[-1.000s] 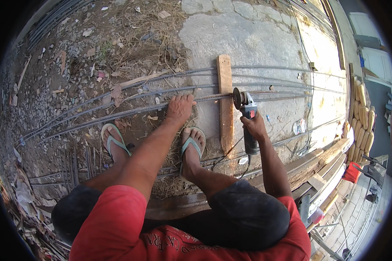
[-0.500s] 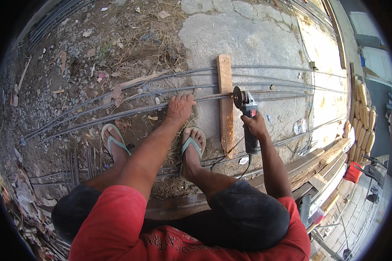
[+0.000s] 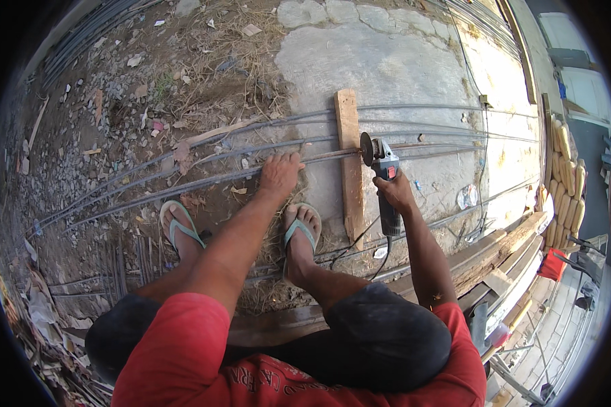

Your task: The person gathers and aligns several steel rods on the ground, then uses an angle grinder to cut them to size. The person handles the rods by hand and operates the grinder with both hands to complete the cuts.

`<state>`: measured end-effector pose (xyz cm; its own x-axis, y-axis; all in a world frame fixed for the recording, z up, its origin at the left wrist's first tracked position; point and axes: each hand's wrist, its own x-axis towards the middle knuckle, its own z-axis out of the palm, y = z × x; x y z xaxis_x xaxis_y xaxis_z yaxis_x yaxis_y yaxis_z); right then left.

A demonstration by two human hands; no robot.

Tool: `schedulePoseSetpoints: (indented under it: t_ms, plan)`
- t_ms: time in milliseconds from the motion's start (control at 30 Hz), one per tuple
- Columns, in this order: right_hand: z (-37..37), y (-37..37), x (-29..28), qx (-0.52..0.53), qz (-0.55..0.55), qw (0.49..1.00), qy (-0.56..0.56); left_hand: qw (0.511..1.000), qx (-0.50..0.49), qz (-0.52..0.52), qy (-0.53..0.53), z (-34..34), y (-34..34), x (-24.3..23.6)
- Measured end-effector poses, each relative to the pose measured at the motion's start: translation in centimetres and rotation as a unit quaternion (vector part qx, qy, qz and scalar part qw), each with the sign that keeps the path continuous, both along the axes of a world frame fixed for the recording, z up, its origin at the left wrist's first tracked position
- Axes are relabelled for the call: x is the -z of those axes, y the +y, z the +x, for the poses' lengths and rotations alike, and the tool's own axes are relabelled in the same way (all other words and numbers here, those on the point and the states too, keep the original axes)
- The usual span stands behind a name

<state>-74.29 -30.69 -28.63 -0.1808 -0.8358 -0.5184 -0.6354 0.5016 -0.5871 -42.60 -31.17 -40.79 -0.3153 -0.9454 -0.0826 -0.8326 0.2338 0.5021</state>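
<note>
Long steel rebars (image 3: pixel 217 178) run crosswise over a wooden board (image 3: pixel 352 197) on the ground. My left hand (image 3: pixel 282 175) has its fingers curled over the nearer bars, left of the board. My right hand (image 3: pixel 398 190) grips a grey-and-black angle grinder (image 3: pixel 391 210) by its body. The grinder's disc (image 3: pixel 368 146) stands upright at the board's right edge, against the bar, with a small orange glow beside it. The exact contact point is partly hidden by the disc. A black power cord trails from the grinder's lower end toward my bare legs and sandalled feet.
Gravel, dry grass and scraps cover the left ground; cracked concrete (image 3: pixel 373 54) lies ahead. More bars (image 3: pixel 81 41) lie at the upper left. At the right are stacked sacks (image 3: pixel 565 190), timber planks (image 3: pixel 495 258), a red object (image 3: pixel 552 264) and a dark cord running over the concrete.
The grinder in my right hand has risen slightly relative to the board. The sparks falling down along the board have thinned to a few glints. My left hand stays on the bars.
</note>
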Motion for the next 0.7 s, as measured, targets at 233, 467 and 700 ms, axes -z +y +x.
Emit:
schedulePoseSetpoints:
  t_ms: [233, 467, 700]
  plan:
    - [-2.2, 2.0, 1.6, 0.006, -0.023, 1.000, 0.002, 1.000, 0.013, 0.027, -0.004, -0.4, -0.4, -0.3]
    - [-0.9, 1.3, 0.8, 0.006, -0.013, 1.000, 0.008, 1.000, 0.008, 0.029, 0.000, 0.2, -0.3, -0.7]
    - [-0.7, -0.1, 1.0, 0.008, 0.004, 0.999, -0.031, 1.000, 0.002, 0.022, -0.008, 0.0, 0.0, -0.3]
